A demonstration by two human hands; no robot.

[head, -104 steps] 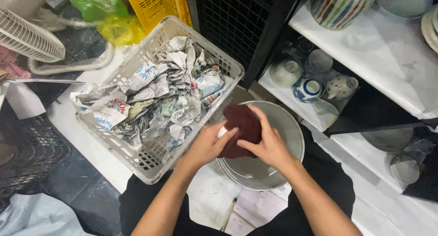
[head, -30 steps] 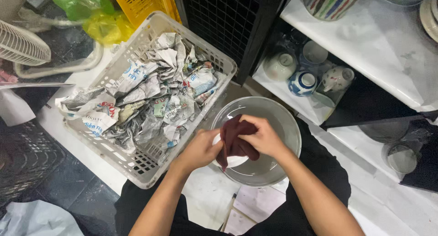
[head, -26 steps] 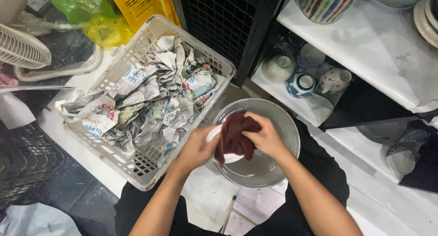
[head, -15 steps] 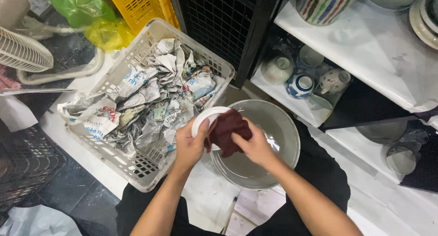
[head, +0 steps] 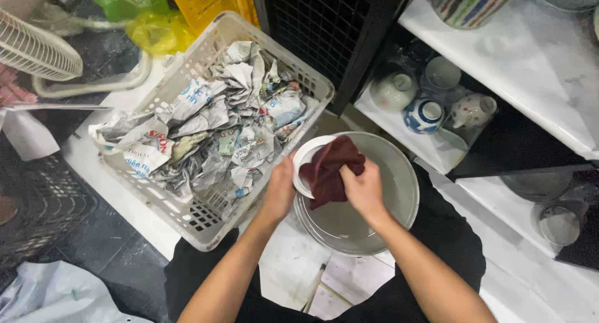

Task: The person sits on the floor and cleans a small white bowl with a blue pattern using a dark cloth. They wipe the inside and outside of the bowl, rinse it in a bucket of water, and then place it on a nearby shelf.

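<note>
My left hand (head: pixel 279 189) gripping a small white dish (head: pixel 304 161), my right hand (head: pixel 363 189) clutching a maroon cloth (head: pixel 331 167) pressed into it, over a grey basin (head: pixel 387 192), newspaper-filled basket (head: pixel 187 217) just beside

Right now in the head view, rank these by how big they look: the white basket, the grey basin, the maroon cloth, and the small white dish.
1. white basket
2. grey basin
3. maroon cloth
4. small white dish, mostly hidden by the cloth, so its true size is uncertain.
</note>
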